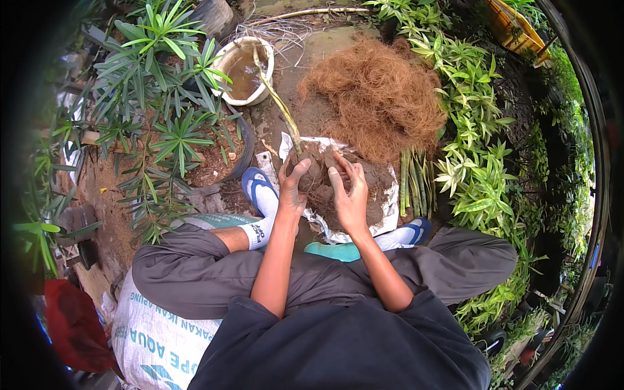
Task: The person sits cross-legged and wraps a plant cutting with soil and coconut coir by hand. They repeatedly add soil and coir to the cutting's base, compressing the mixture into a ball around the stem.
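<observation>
A clump of dark wet soil [312, 178] lies between my two hands, with the base of a long yellow-green plant stem [280, 105] standing in it. My left hand [294, 183] cups the clump's left side, its thumb on top. On the right side, my right hand [348, 187] has its fingers bent against a lump of soil. More mud [373, 187] is spread beneath on a white plastic sack [390, 209]. Just beyond it sits a big heap of brown coconut fibre [380, 92]. Cut green stems or long leaves [417, 183] lie in a bundle right of the mud.
A white bucket of murky water [243, 73] stands ahead on the left, beside a black-rimmed planter [243, 151]. Leafy shrubs [161, 87] crowd the left; variegated plants [475, 170] line the right. A printed woven sack [161, 336] is at the lower left.
</observation>
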A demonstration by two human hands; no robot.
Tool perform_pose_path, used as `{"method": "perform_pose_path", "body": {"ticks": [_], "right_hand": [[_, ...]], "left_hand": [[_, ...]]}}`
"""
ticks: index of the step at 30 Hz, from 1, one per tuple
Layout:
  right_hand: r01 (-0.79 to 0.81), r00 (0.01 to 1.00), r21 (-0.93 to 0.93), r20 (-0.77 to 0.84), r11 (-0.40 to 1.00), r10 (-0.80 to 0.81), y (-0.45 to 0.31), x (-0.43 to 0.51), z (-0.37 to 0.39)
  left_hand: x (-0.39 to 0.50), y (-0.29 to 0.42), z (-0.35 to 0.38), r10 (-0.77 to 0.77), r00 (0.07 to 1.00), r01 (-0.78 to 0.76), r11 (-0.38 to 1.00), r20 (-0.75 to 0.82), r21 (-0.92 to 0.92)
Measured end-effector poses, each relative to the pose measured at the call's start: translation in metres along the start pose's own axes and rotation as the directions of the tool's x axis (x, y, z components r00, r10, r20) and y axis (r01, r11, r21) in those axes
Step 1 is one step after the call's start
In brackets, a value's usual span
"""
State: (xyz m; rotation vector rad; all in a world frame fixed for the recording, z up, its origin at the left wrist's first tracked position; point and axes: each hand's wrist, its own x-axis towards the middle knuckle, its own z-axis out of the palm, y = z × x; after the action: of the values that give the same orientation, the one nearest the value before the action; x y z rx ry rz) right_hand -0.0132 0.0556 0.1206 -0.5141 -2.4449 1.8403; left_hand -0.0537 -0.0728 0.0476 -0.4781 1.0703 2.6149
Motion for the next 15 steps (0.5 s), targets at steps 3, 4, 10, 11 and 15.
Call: {"method": "perform_pose_path", "body": {"ticks": [3,4,10,11,15], "right_hand": [[-0.013,0.999,0.206,-0.038,0.978,0.021,0.021,0.006,0.014],[-0.014,0.997,0.309,-0.062,0.951,0.035,0.028,0.010,0.019],[-0.126,0.967,0.793,-0.035,0.596,0.252,0.037,0.020,0.011],[-0.095,0.971,0.788,-0.062,0.608,0.233,0.037,0.020,0.009],[-0.016,0.978,0.728,-0.132,0.685,0.163,0.027,0.017,0.005]], "left_hand": [[0.000,-0.001,0.000,-0.071,0.997,0.072,0.992,0.015,-0.104],[0.000,-0.003,0.000,-0.101,0.995,0.102,0.985,0.017,-0.140],[-0.002,-0.002,0.006,-0.129,0.987,0.150,0.955,0.096,-0.255],[-0.001,0.001,0.009,-0.124,0.986,0.147,0.958,0.107,-0.245],[-0.001,0.001,0.009,-0.118,0.988,0.137,0.970,0.101,-0.202]]}}
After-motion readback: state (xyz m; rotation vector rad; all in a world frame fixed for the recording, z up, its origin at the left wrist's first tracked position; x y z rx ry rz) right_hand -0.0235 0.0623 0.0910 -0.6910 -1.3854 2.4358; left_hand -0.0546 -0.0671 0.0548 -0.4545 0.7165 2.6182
